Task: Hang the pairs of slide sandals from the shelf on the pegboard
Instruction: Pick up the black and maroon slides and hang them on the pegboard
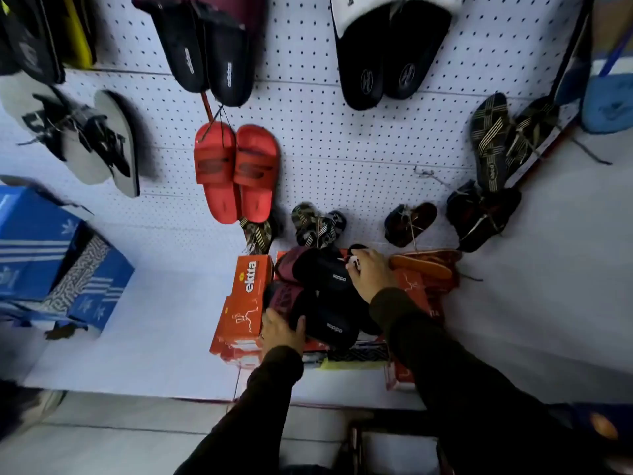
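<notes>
Hands were both down on the pile of black slide sandals (pixel 325 296) that lay heaped on the orange shoe boxes (pixel 245 296) standing on the white shelf (pixel 137 337), just below the pegboard (pixel 308 132). The left hand (pixel 282 332) lay spread over the near end of the closest slide, thumb on one side and fingers curled over the edge, while the right hand (pixel 371 274) was closed at the far end of the pile, its fingertips pinching something small and pale there, perhaps a tag or tie; the blur left that unclear. These slides looked like moulded foam with a broad strap, so they should be light, springy and hard to damage, though the smooth footbed might slip from a loose grip. Taking them by the strap, or by whatever loop joined the pair, seemed the safer hold, since the red slides (pixel 236 173) already on the board hung from a cord at the heel. Room was tight low down: small patterned sandals (pixel 318 224) and dark pairs crowded the board's foot, and orange soles (pixel 424 265) lay touching the right hand's side. Open pegboard showed between the red slides and the striped sandals (pixel 496 142) at the right edge, with the black pair (pixel 383 63) hanging above it. Lifting carelessly could have knocked the stacked boxes toward the shelf's front lip.
</notes>
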`<state>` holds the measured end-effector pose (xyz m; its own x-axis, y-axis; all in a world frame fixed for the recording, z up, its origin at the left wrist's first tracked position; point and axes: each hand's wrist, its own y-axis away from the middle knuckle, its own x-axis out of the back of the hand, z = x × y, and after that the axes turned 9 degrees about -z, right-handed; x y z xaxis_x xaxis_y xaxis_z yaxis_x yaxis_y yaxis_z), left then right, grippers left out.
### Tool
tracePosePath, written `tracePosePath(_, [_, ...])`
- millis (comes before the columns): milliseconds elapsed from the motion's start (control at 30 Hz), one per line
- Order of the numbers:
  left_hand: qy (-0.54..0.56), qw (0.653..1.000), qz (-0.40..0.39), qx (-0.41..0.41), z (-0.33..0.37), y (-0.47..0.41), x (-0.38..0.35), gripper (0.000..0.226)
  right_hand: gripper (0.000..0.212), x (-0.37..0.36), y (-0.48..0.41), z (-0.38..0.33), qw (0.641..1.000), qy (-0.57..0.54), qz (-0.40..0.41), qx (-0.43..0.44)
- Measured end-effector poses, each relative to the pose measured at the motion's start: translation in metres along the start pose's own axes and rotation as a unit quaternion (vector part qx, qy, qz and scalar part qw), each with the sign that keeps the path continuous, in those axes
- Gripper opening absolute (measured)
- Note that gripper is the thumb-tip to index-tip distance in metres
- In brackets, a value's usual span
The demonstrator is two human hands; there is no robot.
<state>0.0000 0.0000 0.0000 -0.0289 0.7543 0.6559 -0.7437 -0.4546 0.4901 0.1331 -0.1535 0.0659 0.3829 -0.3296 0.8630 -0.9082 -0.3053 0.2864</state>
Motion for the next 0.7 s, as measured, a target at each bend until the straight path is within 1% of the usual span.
tracePosePath(33, [0.041,0.997,-0.039,0.060,-0.001,-0.001,-0.006,0.073,0.048,-0.002,-0.006,0.002,1.000,-0.021,-0.018,-0.011])
tracePosePath(67, [0.094,0.986,-0.072,0.117,0.000,-0.002,-0.013,0.070,0.047,-0.003,-0.009,0.003,0.999,-0.034,-0.037,-0.021])
tracePosePath(100, [0.165,0.962,-0.130,0.172,0.001,0.001,-0.019,0.068,0.047,-0.006,-0.013,0.006,0.997,-0.043,-0.049,-0.029])
tracePosePath(133, [0.250,0.926,-0.182,0.217,0.004,0.002,-0.026,0.068,0.047,-0.006,-0.014,0.006,0.995,-0.057,-0.067,-0.042])
tracePosePath(167, [0.310,0.887,-0.238,0.245,0.006,0.004,-0.032,0.069,0.048,-0.010,-0.018,0.009,0.993,-0.073,-0.076,-0.048])
tracePosePath(200, [0.345,0.860,-0.276,0.255,0.008,0.006,-0.038,0.068,0.050,-0.014,-0.019,0.011,0.990,-0.097,-0.087,-0.057])
tracePosePath(267, [0.384,0.835,-0.305,0.248,0.010,0.000,-0.050,0.061,0.051,-0.017,-0.023,0.015,0.980,-0.155,-0.102,-0.077])
tracePosePath(367, [0.446,0.811,-0.289,0.243,0.014,-0.002,-0.057,0.050,0.054,-0.021,-0.027,0.020,0.951,-0.259,-0.113,-0.126])
tracePosePath(433, [0.504,0.782,-0.289,0.226,0.018,-0.001,-0.055,0.034,0.056,-0.025,-0.028,0.021,0.929,-0.316,-0.106,-0.161])
tracePosePath(467, [0.537,0.764,-0.284,0.219,0.019,0.000,-0.053,0.031,0.057,-0.028,-0.027,0.021,0.911,-0.356,-0.105,-0.181])
tracePosePath(500, [0.560,0.755,-0.266,0.213,0.017,0.001,-0.050,0.033,0.057,-0.030,-0.025,0.021,0.888,-0.399,-0.108,-0.199])
tracePosePath(533, [0.572,0.755,-0.241,0.210,0.014,-0.001,-0.047,0.037,0.056,-0.032,-0.023,0.021,0.864,-0.442,-0.115,-0.210])
tracePosePath(567, [0.573,0.763,-0.216,0.207,0.009,-0.002,-0.041,0.038,0.055,-0.034,-0.020,0.021,0.840,-0.481,-0.123,-0.218])
tracePosePath(633, [0.552,0.792,-0.166,0.201,0.000,-0.004,-0.029,0.029,0.050,-0.036,-0.011,0.019,0.800,-0.537,-0.145,-0.224])
tracePosePath(700, [0.553,0.802,-0.121,0.189,-0.008,-0.005,-0.014,0.024,0.053,-0.037,-0.002,0.013,0.762,-0.586,-0.163,-0.222])
